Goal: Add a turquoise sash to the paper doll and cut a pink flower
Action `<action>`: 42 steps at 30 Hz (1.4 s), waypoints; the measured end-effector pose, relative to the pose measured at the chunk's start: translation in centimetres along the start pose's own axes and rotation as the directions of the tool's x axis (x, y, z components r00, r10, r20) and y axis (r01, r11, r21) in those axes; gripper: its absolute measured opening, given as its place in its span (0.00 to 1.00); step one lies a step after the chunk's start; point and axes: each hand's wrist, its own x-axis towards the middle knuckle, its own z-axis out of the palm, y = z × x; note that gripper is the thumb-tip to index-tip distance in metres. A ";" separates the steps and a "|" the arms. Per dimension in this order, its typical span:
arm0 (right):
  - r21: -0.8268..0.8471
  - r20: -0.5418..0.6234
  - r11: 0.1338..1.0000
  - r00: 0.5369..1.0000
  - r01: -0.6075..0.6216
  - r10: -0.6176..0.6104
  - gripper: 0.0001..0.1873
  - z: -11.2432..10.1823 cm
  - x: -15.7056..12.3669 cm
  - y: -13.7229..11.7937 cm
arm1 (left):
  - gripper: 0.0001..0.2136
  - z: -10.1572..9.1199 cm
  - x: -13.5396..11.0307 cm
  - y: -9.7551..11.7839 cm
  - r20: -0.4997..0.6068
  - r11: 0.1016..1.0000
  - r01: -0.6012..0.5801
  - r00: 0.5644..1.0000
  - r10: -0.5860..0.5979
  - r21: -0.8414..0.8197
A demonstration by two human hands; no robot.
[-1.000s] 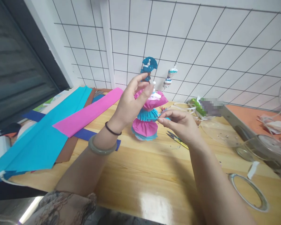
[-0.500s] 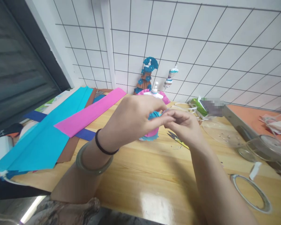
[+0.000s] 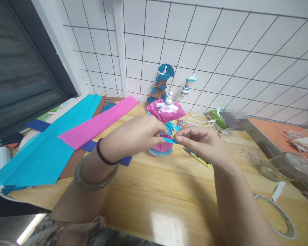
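Note:
Between my two hands a short blue strip of crepe paper [image 3: 170,140] is stretched sideways. My left hand [image 3: 141,136] pinches its left end, with thumb and fingertips together. My right hand [image 3: 202,140] pinches the right end between thumb and forefinger. Just behind them stands a small dress form [image 3: 166,108] with a pink ruffled collar, a blue waist and a pink skirt edged in blue. My fingers partly cover its skirt, and I cannot tell whether the strip touches it. Dark-bladed snips with yellow handles [image 3: 200,160] lie below my right hand.
At left lie blue paper sheets [image 3: 43,150] and a pink sheet [image 3: 100,121]. A blue-and-brown dress form [image 3: 159,89] stands by the tiled wall. A clear tray with small beads [image 3: 242,150], a tape roll [image 3: 281,218] and a metal-edged orange surface [image 3: 274,126] are at right.
My hands have come down slightly and drawn apart, so the blue strip now shows between them. More of the dress form's pink collar is uncovered.

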 end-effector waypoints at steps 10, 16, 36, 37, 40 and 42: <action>-0.138 0.228 0.988 0.968 -0.074 0.105 0.13 -0.5 -0.1 -0.2 | 0.10 -2.0 -0.5 -0.2 0.203 0.976 0.126 0.966 -0.162 0.180; -0.140 -0.052 0.989 0.998 -0.037 0.030 0.12 -0.2 -0.1 -0.4 | 0.09 -2.4 -0.7 -0.2 0.217 0.977 0.132 0.962 -0.167 0.167; -0.210 0.011 0.968 0.989 -0.140 0.146 0.14 -1.3 -0.4 -0.6 | 0.11 -2.9 -0.3 -2.8 0.350 0.953 0.287 0.906 -0.239 -0.092; -0.274 -0.065 0.955 0.993 -0.116 0.102 0.14 -1.1 -0.3 -0.5 | 0.11 -2.8 -0.2 -3.0 0.340 0.947 0.310 0.903 -0.264 -0.088; -0.433 -0.196 0.901 0.978 -0.025 -0.067 0.11 -0.6 0.0 -0.5 | 0.12 -2.7 0.0 -3.6 0.311 0.943 0.323 0.907 -0.285 -0.078; -0.456 -0.210 0.889 0.966 0.042 -0.153 0.10 -0.2 0.1 -0.4 | 0.12 -2.8 0.1 -4.0 0.308 0.956 0.275 0.922 -0.233 -0.099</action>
